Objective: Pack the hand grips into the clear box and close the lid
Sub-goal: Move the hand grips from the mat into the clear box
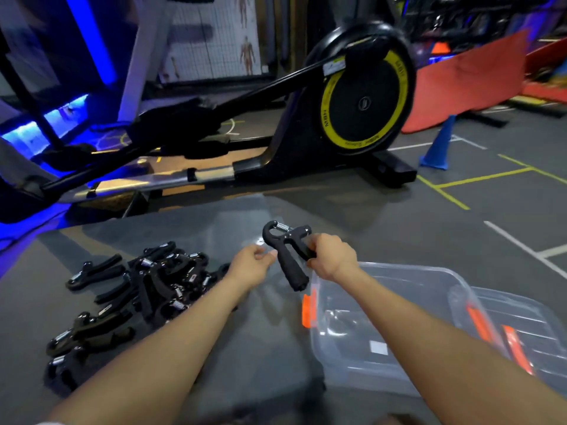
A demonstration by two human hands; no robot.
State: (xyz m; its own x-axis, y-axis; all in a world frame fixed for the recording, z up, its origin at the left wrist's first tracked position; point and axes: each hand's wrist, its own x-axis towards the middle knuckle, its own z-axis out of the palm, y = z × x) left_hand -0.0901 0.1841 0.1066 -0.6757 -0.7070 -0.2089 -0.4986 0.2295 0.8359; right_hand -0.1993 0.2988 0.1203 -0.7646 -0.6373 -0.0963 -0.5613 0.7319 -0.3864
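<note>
Fingers of the right hand (329, 256) curl round one handle of a black hand grip (287, 256), lifting it off the table (260, 348); its other handle hangs down just left of that hand. The left hand (250, 265) sits just beside that free handle, fingers loosely bent, with contact too close to tell. Below and right of the right hand stands the clear box (392, 332), lid off. Left of the left hand lies a pile of hand grips (138, 289).
</note>
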